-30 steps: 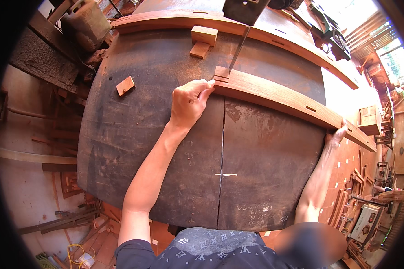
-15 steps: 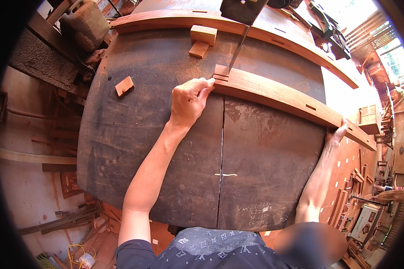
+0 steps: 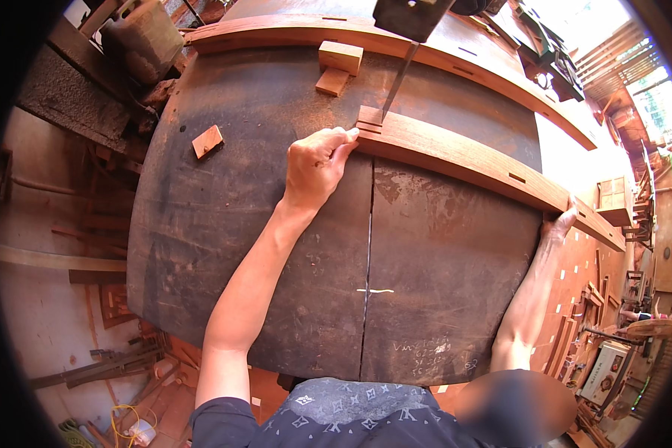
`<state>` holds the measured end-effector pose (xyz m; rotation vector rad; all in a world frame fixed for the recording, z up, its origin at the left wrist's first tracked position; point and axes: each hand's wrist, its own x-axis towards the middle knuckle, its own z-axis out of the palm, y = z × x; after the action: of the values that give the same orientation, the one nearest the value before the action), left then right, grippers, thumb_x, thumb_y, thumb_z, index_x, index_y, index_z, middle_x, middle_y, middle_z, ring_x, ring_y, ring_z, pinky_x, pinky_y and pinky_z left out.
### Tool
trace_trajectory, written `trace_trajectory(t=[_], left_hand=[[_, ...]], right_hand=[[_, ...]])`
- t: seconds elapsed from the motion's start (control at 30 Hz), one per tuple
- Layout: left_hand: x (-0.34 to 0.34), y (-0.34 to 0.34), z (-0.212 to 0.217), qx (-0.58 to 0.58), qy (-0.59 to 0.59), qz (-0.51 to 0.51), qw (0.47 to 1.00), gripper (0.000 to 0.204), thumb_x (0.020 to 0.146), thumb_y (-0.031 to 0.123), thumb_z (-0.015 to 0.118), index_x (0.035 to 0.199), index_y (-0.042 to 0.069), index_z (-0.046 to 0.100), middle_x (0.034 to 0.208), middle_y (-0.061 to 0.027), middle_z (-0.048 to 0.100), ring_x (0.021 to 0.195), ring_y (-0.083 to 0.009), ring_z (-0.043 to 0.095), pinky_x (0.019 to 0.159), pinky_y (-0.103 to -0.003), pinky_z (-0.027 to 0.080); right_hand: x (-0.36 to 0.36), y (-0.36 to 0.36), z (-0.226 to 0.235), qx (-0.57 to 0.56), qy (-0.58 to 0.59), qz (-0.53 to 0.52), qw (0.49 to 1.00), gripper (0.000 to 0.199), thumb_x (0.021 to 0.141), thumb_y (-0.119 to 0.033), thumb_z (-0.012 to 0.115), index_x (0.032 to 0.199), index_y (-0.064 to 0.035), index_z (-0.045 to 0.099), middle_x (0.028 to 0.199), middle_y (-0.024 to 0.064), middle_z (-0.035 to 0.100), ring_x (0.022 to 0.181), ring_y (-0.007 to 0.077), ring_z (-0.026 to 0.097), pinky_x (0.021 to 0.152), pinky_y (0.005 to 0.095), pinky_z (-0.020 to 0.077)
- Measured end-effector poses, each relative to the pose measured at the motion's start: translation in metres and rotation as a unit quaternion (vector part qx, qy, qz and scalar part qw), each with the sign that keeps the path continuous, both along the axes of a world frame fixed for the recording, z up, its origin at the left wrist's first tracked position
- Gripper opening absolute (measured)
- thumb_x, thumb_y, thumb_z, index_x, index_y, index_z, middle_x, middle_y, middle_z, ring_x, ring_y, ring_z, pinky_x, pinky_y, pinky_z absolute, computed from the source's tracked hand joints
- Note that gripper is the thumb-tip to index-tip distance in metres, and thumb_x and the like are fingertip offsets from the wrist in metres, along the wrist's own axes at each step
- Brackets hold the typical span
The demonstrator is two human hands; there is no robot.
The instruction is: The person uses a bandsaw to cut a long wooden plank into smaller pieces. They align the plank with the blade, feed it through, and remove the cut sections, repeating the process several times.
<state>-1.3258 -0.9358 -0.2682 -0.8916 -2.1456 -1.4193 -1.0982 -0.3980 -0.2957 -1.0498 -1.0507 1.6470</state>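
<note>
While the left hand presses curled fingers against the notched wooden beam at upper centre beside the bandsaw blade, the right hand grips its far stretch.

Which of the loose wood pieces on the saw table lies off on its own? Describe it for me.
Start at the dark metal table and go left of the left hand. The small flat reddish offcut lies alone there, tilted. The other two blocks sit together near the blade.
</note>
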Motion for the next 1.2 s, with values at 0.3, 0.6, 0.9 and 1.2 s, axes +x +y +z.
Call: trace_trajectory(t=[0.3, 0.6, 0.9, 1.2], left_hand=[[0.000, 0.000, 0.001, 0.001, -0.026, 0.001, 1.000, 0.008, 0.086, 0.002, 0.080, 0.093, 0.003, 0.076, 0.089, -0.0152, 0.075, 0.080, -0.0361, 0.073, 0.066, -0.040, 0.056], [0.001, 0.001, 0.001, -0.012, -0.029, 0.010, 0.999, 0.007, 0.087, 0.003, 0.080, 0.092, 0.003, 0.076, 0.088, -0.0152, 0.075, 0.079, -0.0353, 0.073, 0.065, -0.040, 0.056], [0.007, -0.004, 0.002, -0.004, -0.026, 0.003, 1.000, 0.010, 0.087, -0.002, 0.081, 0.093, -0.003, 0.074, 0.082, -0.0169, 0.073, 0.067, -0.0271, 0.071, 0.061, -0.032, 0.053], [0.014, -0.007, 0.003, -0.002, -0.024, -0.002, 1.000, 0.009, 0.087, -0.003, 0.081, 0.092, -0.004, 0.074, 0.079, -0.0165, 0.071, 0.068, -0.0270, 0.072, 0.062, -0.032, 0.053]], right_hand=[[0.001, 0.006, -0.003, 0.005, 0.012, 0.020, 1.000, 0.047, 0.093, -0.047, 0.068, 0.127, -0.0143, 0.064, 0.120, 0.0064, 0.068, 0.112, 0.0239, 0.064, 0.086, 0.0450, 0.0548], [-0.003, -0.005, 0.004, 0.000, 0.004, 0.012, 1.000, 0.047, 0.095, -0.047, 0.064, 0.129, -0.0147, 0.063, 0.124, 0.0078, 0.067, 0.116, 0.0253, 0.063, 0.088, 0.0479, 0.0547], [0.001, -0.015, 0.008, -0.018, 0.001, 0.006, 1.000, 0.047, 0.097, -0.046, 0.061, 0.127, -0.0112, 0.063, 0.123, 0.0092, 0.067, 0.117, 0.0266, 0.062, 0.094, 0.0473, 0.0536], [0.004, -0.017, 0.009, -0.020, 0.018, 0.009, 1.000, 0.045, 0.097, -0.045, 0.062, 0.125, -0.0099, 0.064, 0.121, 0.0093, 0.067, 0.116, 0.0263, 0.063, 0.094, 0.0462, 0.0539]])
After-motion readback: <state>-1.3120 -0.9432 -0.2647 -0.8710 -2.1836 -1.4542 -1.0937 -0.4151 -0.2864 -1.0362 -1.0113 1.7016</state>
